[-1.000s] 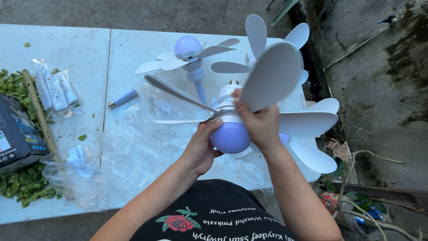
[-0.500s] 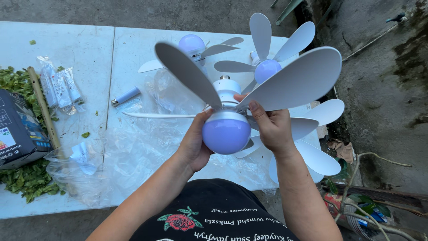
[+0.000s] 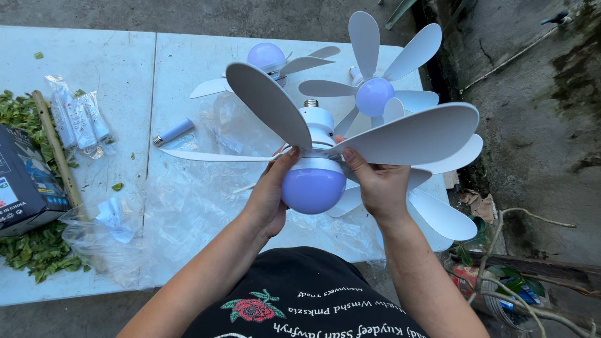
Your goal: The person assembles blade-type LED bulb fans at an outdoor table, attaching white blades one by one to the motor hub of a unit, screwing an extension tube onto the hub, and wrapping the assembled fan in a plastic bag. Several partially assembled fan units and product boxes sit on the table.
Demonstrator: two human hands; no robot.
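Since a moment ago you have lifted the fan lamp a bit higher and turned it, so its long white blades now spread out wide to both sides.

Close to you, your left hand and your right hand are both wrapped tight around the fan lamp, one on each side of its round purple bulb. Your thumbs press on the white part just above the bulb. You hold it up in the air over the worktop, with its metal screw end pointing away from you.

Under it lies a sheet of clear crinkly plastic spread on the white worktop. At the left edge sits a dark box on a pile of green leaves, with a brown stick beside it. A bit further are small white things in clear bags and a little grey tube.

Further back, two more fan lamps rest on the worktop: one behind and one to the right.

Past the worktop is grey ground. On your right is rough, dirty concrete, with twigs and some rubbish down near your right arm.
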